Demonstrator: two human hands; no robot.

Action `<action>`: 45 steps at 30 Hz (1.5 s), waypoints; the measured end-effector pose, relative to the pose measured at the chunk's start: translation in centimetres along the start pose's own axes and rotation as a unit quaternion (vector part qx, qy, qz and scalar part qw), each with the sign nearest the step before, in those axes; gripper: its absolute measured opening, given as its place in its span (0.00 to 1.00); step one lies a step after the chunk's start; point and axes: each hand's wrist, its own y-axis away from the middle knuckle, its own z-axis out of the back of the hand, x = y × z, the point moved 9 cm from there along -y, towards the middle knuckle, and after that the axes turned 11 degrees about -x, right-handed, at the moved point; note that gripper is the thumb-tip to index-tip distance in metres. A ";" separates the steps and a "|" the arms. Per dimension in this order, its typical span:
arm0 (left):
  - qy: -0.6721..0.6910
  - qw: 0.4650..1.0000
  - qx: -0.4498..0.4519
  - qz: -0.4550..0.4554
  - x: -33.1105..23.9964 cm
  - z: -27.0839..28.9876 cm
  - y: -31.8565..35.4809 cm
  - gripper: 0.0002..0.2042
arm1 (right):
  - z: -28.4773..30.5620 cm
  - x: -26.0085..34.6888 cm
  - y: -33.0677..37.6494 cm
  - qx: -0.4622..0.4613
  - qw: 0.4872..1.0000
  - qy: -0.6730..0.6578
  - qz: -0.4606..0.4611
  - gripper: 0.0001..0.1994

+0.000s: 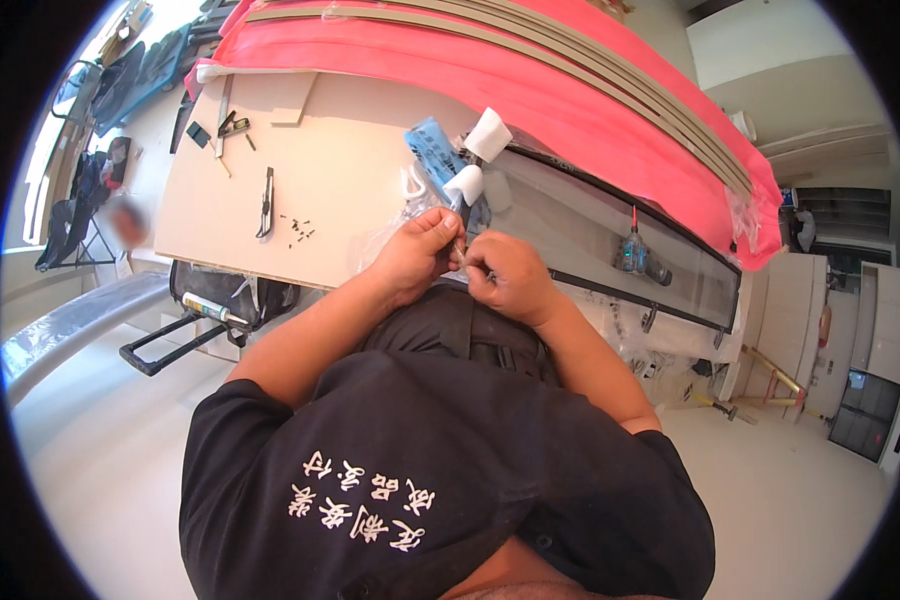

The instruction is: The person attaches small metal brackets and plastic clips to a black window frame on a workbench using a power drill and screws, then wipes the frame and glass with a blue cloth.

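Both hands are brought together near the centre of the view, over the near edge of a pale board worktop (350,170). The left hand (417,255) is curled, its fingers pinched narrowly on a small item (461,250) that is too tiny to be identified; the right hand (508,277) is closed in the same way, touching the left at the fingertips. Just at twelve o'clock from the hands, a clear plastic bag (400,215) and a blue packet (434,150) are seen. A utility knife (266,203) and scattered small screws (300,228) lie toward ten o'clock. A cordless drill (638,255) rests at three o'clock on a long framed panel (590,230).
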 end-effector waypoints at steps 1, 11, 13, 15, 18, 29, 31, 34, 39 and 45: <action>0.035 0.999 -0.007 -0.013 -0.5 0.3 -0.1 0.10 | 0.4 -0.4 0.3 0.006 0.999 -0.012 -0.042 0.07; 0.132 0.989 0.056 -0.036 -4.2 -1.7 0.4 0.11 | 0.4 -4.9 2.7 0.083 0.979 0.020 -0.183 0.05; 0.115 0.987 0.105 -0.044 -3.8 -2.7 0.2 0.12 | -0.6 -6.0 3.7 0.068 0.932 -0.155 -0.322 0.06; 0.100 0.983 0.144 -0.054 -3.5 -3.7 0.3 0.13 | -1.7 -5.8 3.9 0.058 0.858 -0.293 -0.418 0.06; 0.064 0.977 0.191 -0.076 -3.3 -4.8 1.0 0.13 | -2.5 -4.4 3.0 0.041 0.743 -0.438 -0.505 0.06; 0.103 0.988 0.114 0.035 -1.5 -4.0 1.4 0.19 | -1.3 -4.4 2.8 -0.001 0.797 -0.348 -0.494 0.04; 0.125 0.988 0.060 0.064 -1.0 -3.2 1.3 0.21 | 0.3 -3.6 1.5 -0.013 0.921 -0.136 -0.366 0.04; 0.106 0.989 0.024 0.102 0.0 -2.1 0.9 0.22 | 1.4 -1.2 -0.2 -0.016 0.980 0.110 -0.166 0.04; 0.108 0.986 -0.038 0.124 0.5 -0.9 0.5 0.20 | 1.5 -0.9 -0.5 -0.011 0.976 0.154 -0.152 0.05; 0.069 0.993 -0.060 0.069 -0.7 3.9 -1.4 0.14 | 2.8 -5.7 2.3 -0.029 0.936 -0.009 -0.350 0.05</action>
